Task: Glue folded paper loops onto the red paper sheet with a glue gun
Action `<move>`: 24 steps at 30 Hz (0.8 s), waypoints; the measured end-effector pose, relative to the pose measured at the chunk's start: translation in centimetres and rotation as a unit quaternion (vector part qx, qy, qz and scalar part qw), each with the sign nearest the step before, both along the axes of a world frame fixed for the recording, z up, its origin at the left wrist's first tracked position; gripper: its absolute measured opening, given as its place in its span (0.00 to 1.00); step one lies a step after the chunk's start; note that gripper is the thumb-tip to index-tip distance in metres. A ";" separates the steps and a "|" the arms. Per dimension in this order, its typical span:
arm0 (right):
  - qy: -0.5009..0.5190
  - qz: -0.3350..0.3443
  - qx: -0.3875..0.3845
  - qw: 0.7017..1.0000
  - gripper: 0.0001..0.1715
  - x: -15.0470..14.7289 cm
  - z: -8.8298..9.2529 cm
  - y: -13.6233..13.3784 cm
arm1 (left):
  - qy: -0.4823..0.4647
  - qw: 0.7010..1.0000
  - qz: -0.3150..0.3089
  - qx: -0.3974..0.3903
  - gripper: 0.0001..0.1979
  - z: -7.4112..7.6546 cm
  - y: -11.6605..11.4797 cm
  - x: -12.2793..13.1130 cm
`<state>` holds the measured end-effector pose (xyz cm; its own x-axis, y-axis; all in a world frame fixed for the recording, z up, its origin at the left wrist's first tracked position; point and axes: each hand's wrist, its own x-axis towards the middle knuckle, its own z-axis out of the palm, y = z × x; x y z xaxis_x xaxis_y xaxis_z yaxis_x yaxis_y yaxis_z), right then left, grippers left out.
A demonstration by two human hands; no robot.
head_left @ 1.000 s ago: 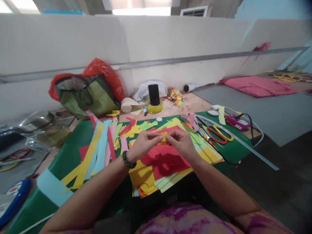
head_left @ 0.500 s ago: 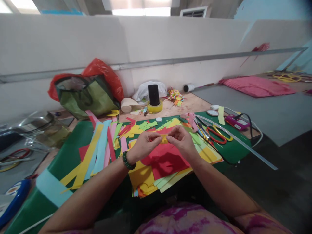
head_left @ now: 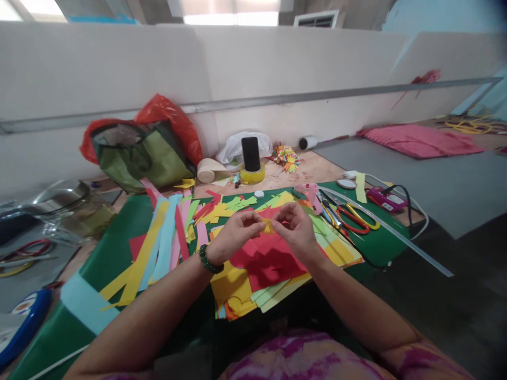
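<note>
Yellow paper piece [head_left: 268,226]: while we hold it above the red paper sheet [head_left: 273,266], our fingertips hide much of its small, matte shape.
Grip: our left hand [head_left: 237,234] has thumb and fingers pinched on its left side; our right hand [head_left: 298,231] pinches its right side.
Bracelet [head_left: 209,259]: round, dark green beads circle our left wrist.
Paper stack: under the red paper sheet, we see flat yellow sheets [head_left: 229,285] and pale green ones, their edges uneven.
Paper strips [head_left: 163,248]: long, straight-cut lengths in light blue, yellow, pink and red overlap on the smooth green covering [head_left: 101,245] of our desk [head_left: 307,171].
Tools: we have a pink plastic glue gun [head_left: 312,199] near scissors [head_left: 356,219] with looped red and yellow handles; a translucent tube [head_left: 415,248] slants past the covering's edge.
Tape roll [head_left: 253,174]: glossy, yellowish and round, with a black phone [head_left: 251,153] upright at it.
Paper ball [head_left: 288,159]: spiky, many-coloured, beside a crumpled white plastic bag [head_left: 233,146].
Bags: a green fabric bag [head_left: 148,158] slumps against shiny red plastic [head_left: 170,124].
Writing: the label on the blue-rimmed item [head_left: 44,306] is too blurred for us to read.
</note>
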<state>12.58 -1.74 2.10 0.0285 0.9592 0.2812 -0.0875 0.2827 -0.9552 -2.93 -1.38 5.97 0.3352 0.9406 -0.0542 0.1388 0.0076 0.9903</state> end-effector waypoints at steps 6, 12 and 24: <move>-0.009 -0.041 0.019 0.999 0.11 1.4 0.1 0.9 | -0.072 0.992 0.020 -0.100 0.14 0.5 0.6 -0.9; -0.134 0.040 0.077 0.987 0.19 2.4 0.5 0.5 | -0.128 0.979 0.009 -0.158 0.11 1.2 0.9 -1.5; -0.280 -0.100 0.247 0.922 0.18 1.3 -0.2 -0.4 | -0.141 0.982 0.034 -0.120 0.09 2.2 1.3 -2.6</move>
<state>13.87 -2.12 1.91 -0.0905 0.7020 0.7064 0.4815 0.6517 -0.5860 -5.56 -0.11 8.21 0.3058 0.9327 -0.1911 -0.1487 0.2451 0.9580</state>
